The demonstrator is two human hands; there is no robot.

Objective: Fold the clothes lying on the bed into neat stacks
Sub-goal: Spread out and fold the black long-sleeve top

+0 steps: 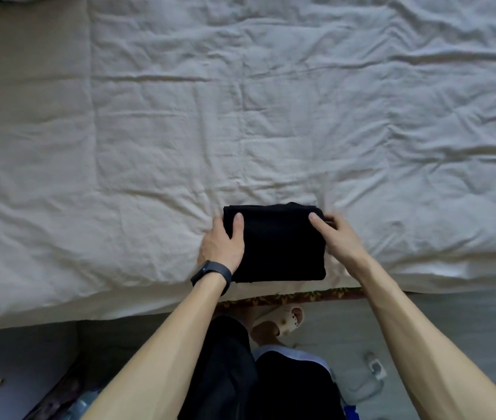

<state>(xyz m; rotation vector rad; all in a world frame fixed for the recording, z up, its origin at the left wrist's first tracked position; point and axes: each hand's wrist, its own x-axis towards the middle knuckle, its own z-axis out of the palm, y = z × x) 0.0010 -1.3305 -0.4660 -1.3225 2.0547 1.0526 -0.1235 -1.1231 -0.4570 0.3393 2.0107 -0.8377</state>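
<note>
The folded black garment [277,244] (near-square, slightly longer side to side, squared to the bed's near edge) is gripped at its sides by the left hand [222,241] and right hand [336,237], thumbs on top, on the wrinkled pale sheet [240,116], a slipper [283,321] seen on the floor below.

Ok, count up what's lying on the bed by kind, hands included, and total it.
Folded garments: 1, the black folded garment
Hands: 2, the left hand and the right hand, each gripping one side of it
Bedsheets: 1, the white bedsheet
Total: 4
</note>
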